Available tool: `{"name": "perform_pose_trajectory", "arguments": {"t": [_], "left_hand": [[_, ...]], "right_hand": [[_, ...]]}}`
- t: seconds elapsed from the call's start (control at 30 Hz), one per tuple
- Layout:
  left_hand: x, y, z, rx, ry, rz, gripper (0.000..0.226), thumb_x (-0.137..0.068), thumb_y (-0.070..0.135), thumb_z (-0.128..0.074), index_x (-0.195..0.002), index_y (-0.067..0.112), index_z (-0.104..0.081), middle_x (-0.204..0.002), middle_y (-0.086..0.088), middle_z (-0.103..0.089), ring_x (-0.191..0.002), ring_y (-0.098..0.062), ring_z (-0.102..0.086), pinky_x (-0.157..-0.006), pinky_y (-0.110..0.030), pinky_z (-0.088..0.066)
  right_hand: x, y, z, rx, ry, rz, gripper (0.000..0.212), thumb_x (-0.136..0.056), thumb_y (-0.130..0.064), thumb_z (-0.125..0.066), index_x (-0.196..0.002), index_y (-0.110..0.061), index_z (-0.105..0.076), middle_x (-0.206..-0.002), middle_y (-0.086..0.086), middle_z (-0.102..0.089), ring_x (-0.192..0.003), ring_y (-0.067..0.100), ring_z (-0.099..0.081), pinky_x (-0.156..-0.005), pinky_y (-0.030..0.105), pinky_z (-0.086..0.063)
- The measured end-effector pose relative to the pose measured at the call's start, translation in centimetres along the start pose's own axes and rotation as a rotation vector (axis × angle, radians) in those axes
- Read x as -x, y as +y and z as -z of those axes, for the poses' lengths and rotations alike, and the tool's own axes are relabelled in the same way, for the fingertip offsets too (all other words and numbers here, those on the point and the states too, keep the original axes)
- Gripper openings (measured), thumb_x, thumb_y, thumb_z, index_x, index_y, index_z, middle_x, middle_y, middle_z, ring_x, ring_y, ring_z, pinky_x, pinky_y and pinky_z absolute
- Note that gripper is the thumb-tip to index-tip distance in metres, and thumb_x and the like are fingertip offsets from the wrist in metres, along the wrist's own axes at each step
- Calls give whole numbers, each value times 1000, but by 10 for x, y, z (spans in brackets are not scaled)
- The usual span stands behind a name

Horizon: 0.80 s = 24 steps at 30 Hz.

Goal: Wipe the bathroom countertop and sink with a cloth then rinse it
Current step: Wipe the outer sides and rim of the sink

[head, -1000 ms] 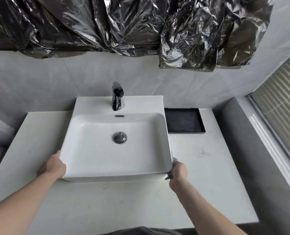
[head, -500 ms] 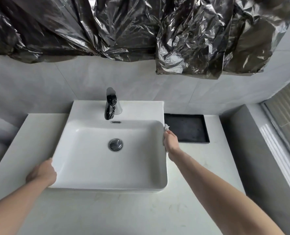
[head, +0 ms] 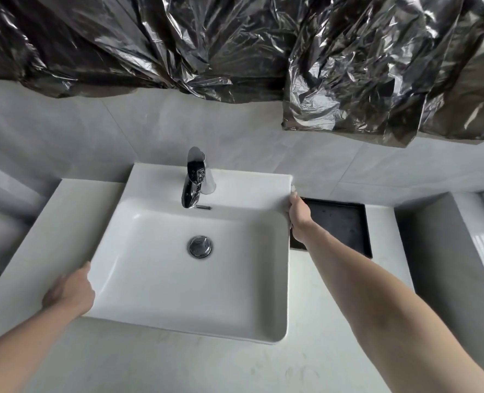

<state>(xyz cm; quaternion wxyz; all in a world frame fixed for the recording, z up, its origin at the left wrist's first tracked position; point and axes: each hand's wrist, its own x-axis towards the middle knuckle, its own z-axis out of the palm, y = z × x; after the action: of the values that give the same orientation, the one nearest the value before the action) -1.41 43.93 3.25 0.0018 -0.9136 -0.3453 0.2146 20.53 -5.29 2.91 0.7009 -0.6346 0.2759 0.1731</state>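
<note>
Sink [head: 161, 282]: white glazed basin, rectangular with rounded inner corners and a thin rim, smooth and glossy, standing on top of the worktop [head: 65, 222]. Round chrome drain plug [head: 200, 247] sits in the floor of the bowl. Chrome tap [head: 193, 182], mirror-bright and curved, stands upright on the back ledge, with a narrow overflow slot just below it.

Worktop: pale off-white slab, matte, faintly mottled, with scattered light marks near the front edge. A shallow black rectangular tray [head: 345, 222] lies on it just to the right of the sink, its surface dull and speckled.

Right hand [head: 299, 214]: at the sink's back right corner, fingers curled against the outer rim. A small bit of white cloth [head: 293, 189] shows above the fingertips, touching the corner; most of it is hidden inside the grip, which is closed around it.

Left hand [head: 70, 290]: rests on the sink's front left edge, fingers bent over the rim and out of sight; it clasps the edge.

Room: wall of large pale grey tiles, smooth, with thin joints. Crumpled dark silvery plastic sheeting [head: 235, 43] hangs across the upper wall, heavily creased and reflective. A grey ledge [head: 439, 251] runs along the right side.

Writing: no readable label found on any item.
</note>
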Motion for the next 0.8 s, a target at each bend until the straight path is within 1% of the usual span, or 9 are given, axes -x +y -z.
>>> {"name": "perform_pose_trajectory", "arguments": {"t": [0.07,0.17,0.27,0.3,0.37,0.43,0.6,0.73,0.8], "left_hand": [[1,0,0,0,3,-3,70,-91,14,-46,-158,32,-31,-149,-6,-53,-137,-32,-48,-100,-39,-47],[1,2,1,-15,26,-9,69,-91,15,-47,-157,32,-34,-143,-6,-57,-128,-33,-55,-94,-39,-50],[0,4,1,-22,32,-16,70,-93,15,-50,-159,28,-31,-145,-6,-56,-129,-33,-54,-96,-40,-50],[0,4,0,-20,33,-17,70,-93,15,-50,-159,27,-31,-146,-7,-55,-130,-33,-53,-98,-41,-50],[1,5,1,-22,35,-17,69,-93,15,-49,-159,26,-31,-148,-7,-54,-131,-34,-53,-99,-42,-49],[3,7,3,-31,42,-16,67,-94,16,-48,-158,26,-33,-148,-8,-54,-130,-34,-54,-99,-42,-49],[2,6,3,-22,35,-11,66,-95,18,-49,-158,26,-33,-151,-8,-51,-133,-34,-52,-104,-43,-47],[-1,3,2,-19,26,-17,67,-94,17,-49,-159,26,-31,-152,-9,-50,-134,-34,-51,-105,-42,-46],[-1,2,1,-18,22,-16,69,-93,16,-49,-159,26,-31,-152,-10,-50,-133,-36,-51,-104,-43,-46]], "right_hand": [[4,21,4,19,-18,-11,34,-105,-38,-41,-104,-19,-69,-106,3,-73,-89,21,-69,-74,29,-54],[36,51,12,64,8,-26,35,-100,-45,-40,-77,-23,-55,-74,-1,-58,-68,19,-51,-59,30,-41],[84,86,25,128,-38,-31,42,-104,-45,-35,-68,-29,-49,-60,-14,-53,-55,7,-48,-53,23,-38],[100,99,30,152,-60,-44,45,-108,-46,-33,-73,-32,-57,-63,-18,-60,-54,2,-52,-54,20,-41],[130,129,39,144,-100,-47,44,-110,-50,-32,-100,-33,-71,-85,-19,-73,-72,0,-64,-65,20,-50],[152,148,47,133,-131,-52,38,-111,-47,-34,-120,-38,-70,-105,-18,-76,-88,4,-68,-76,26,-54],[153,143,49,95,-110,-54,37,-111,-32,-37,-118,-32,-73,-87,5,-57,-74,17,-50,-59,28,-39],[105,93,33,18,-72,60,32,-113,-32,-37,-124,-34,-67,-76,-17,-64,-65,3,-57,-51,14,-41],[70,70,26,26,-56,80,34,-111,-32,-38,-131,-23,-64,-71,-9,-52,-56,6,-44,-41,21,-32]]}}
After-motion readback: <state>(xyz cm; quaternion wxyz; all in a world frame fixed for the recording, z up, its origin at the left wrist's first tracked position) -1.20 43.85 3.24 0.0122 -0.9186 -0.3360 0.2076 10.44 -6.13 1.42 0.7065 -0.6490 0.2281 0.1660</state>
